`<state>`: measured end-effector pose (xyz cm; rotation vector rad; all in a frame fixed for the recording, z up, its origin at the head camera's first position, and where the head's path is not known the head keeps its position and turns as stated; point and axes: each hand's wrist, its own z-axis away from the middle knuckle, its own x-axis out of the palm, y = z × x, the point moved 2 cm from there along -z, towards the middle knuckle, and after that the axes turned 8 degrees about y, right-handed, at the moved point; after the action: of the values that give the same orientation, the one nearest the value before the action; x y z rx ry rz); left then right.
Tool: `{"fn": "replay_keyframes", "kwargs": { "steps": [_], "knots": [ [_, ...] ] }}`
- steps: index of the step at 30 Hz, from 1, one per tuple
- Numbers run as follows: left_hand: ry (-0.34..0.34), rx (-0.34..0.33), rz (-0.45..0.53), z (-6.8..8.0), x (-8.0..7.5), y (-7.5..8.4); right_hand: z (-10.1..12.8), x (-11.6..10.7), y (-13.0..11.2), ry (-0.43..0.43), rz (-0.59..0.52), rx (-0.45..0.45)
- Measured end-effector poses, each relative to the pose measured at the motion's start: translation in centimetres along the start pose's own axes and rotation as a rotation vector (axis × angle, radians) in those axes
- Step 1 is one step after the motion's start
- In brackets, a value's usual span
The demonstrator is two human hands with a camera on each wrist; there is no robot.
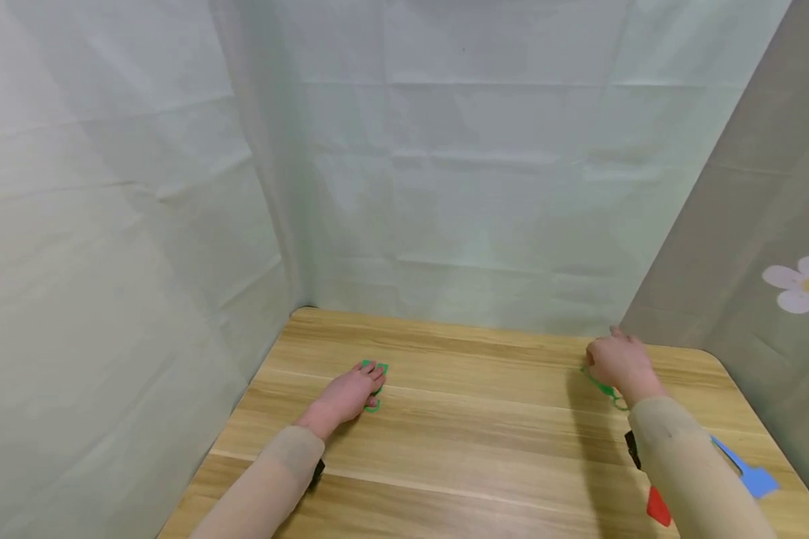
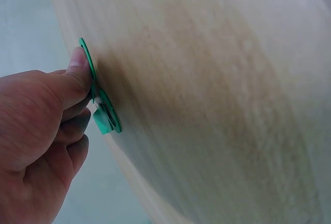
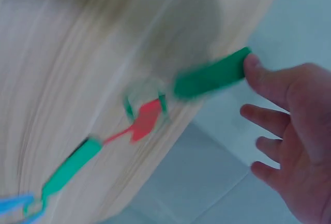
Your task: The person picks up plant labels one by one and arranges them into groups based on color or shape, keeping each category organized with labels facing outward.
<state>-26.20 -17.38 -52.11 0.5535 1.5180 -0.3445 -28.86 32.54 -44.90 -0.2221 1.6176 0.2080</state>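
Observation:
My left hand (image 1: 348, 394) is low over the far left of the table. In the left wrist view, its thumb and forefinger pinch a thin green piece (image 2: 88, 61) with rounded loops, close to the wood. Toward the far right corner, my right hand (image 1: 622, 365) holds the end of a flat green strip (image 3: 212, 76) between thumb and forefinger. The strip is blurred and slants down to a ring end near the tabletop. The other right fingers are spread apart in the right wrist view.
By the right forearm lie a blue paddle-shaped piece (image 1: 756, 480) and a red flat piece (image 1: 658, 507), partly hidden by the sleeve. Another green strip (image 3: 72, 166) lies there too. Pale cloth (image 1: 499, 187) hangs around the wooden table (image 1: 472, 449).

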Motion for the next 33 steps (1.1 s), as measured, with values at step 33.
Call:
{"fn": "replay_keyframes", "kwargs": {
  "steps": [33],
  "knots": [
    [-0.012, 0.006, -0.025, 0.6, -0.1, 0.3, -7.6, 5.8, -23.8, -0.036, -1.033, 0.034]
  ]
}}
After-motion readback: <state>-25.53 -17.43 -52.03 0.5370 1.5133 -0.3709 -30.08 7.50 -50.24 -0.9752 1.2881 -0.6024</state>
